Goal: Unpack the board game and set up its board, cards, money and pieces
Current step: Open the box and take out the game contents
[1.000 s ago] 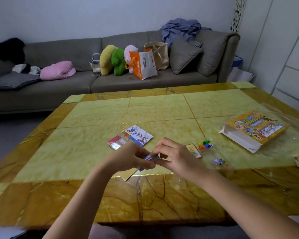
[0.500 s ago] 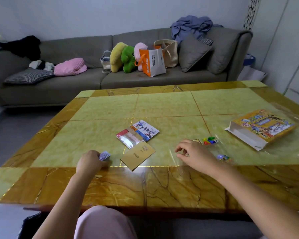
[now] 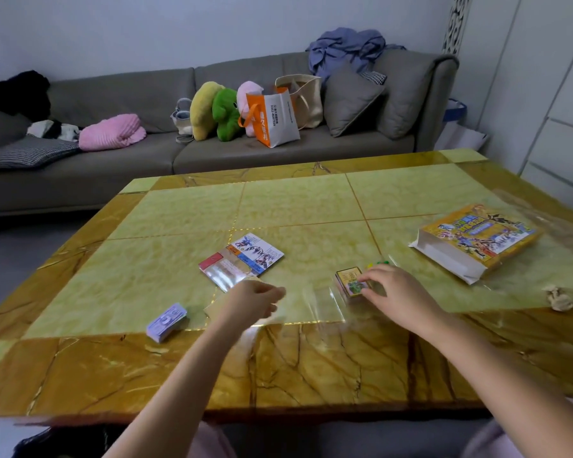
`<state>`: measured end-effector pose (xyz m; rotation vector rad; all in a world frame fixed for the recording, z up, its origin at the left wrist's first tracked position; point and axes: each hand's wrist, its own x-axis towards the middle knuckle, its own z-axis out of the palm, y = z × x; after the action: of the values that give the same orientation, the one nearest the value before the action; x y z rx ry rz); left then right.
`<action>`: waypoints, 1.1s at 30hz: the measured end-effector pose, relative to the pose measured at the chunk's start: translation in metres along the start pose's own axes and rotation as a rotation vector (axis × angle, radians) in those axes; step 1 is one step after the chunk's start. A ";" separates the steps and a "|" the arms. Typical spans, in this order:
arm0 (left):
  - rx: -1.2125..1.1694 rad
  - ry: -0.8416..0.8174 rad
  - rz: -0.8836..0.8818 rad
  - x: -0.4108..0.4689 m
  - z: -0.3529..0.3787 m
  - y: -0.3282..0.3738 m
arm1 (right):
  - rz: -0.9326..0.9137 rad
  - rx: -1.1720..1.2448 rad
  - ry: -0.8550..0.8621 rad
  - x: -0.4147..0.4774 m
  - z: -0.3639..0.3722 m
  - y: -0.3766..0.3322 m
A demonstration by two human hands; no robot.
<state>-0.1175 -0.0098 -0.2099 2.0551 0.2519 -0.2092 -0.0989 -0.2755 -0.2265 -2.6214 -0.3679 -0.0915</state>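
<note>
A purple stack of play money (image 3: 166,322) lies alone on the table (image 3: 311,206) at the front left. My left hand (image 3: 252,300) hovers right of it, fingers loosely curled and holding nothing, above a tan card (image 3: 212,309). My right hand (image 3: 394,290) rests its fingertips on a small deck of cards (image 3: 349,281). A wrapped red card pack (image 3: 224,271) and a folded picture sheet (image 3: 257,251) lie just beyond my left hand. The yellow game box (image 3: 477,241) sits at the right. Green pieces (image 3: 379,262) peek out behind my right hand.
Clear plastic wrap (image 3: 321,302) lies between my hands. A crumpled paper scrap (image 3: 558,299) sits near the table's right front edge. A grey sofa (image 3: 129,160) with plush toys, bags and cushions stands behind the table.
My left hand set the purple money stack down at the front left, let go and moved back toward the centre. My right hand shifted onto the small card deck.
</note>
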 end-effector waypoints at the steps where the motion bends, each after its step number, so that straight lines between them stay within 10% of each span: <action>1: -0.057 -0.056 -0.046 0.002 0.015 0.004 | -0.012 -0.005 0.005 -0.001 0.001 0.001; 21: -0.798 -0.287 -0.347 0.028 0.114 0.052 | 0.071 0.226 0.103 -0.004 -0.024 0.019; 33: -0.963 -0.362 0.140 0.008 0.133 0.050 | 0.152 0.242 0.309 -0.007 -0.036 -0.003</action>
<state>-0.1024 -0.1497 -0.2329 1.0487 -0.0295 -0.2957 -0.1068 -0.2919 -0.1942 -2.3381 -0.0665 -0.3723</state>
